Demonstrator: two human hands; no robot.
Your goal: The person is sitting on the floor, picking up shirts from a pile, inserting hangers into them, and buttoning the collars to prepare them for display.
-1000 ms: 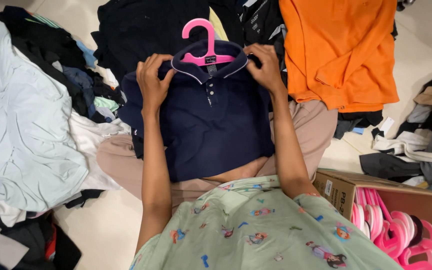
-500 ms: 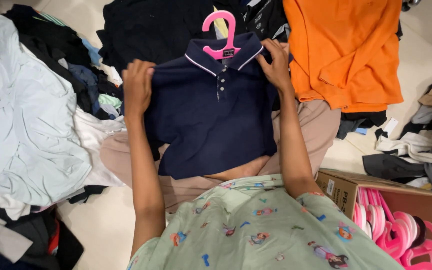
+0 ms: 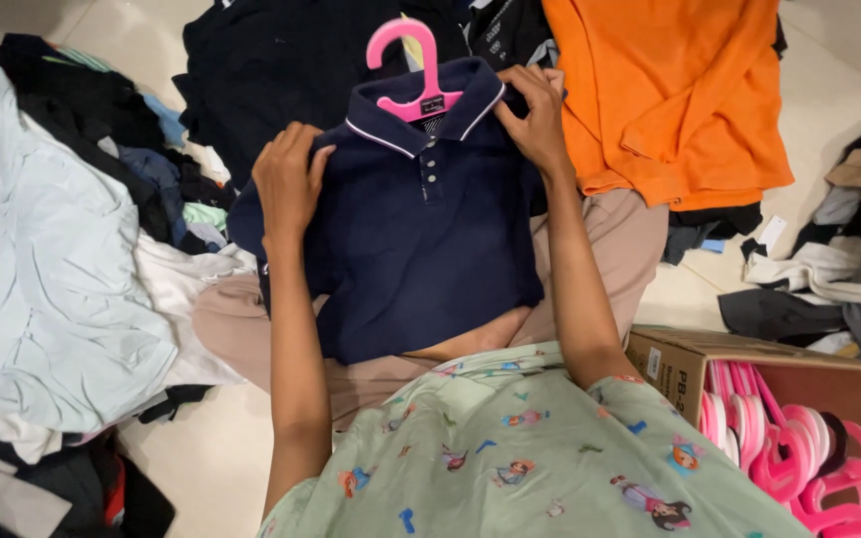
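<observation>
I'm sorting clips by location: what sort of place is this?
Probably a clothing shop's back room or sorting area: heaps of garments cover the tiled floor, a cardboard box holds pink plastic hangers, and a navy polo shirt is being hung.

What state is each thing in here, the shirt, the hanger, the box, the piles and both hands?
Navy polo shirt: on the hanger, buttoned, held up over the lap.
Pink hanger: inside the collar, hook free.
Left hand: gripping the shirt's shoulder.
Right hand: gripping the other shoulder.
Cardboard box: open, holding pink hangers.
Orange shirt: spread flat.
Clothes pile: loose, crumpled.
</observation>
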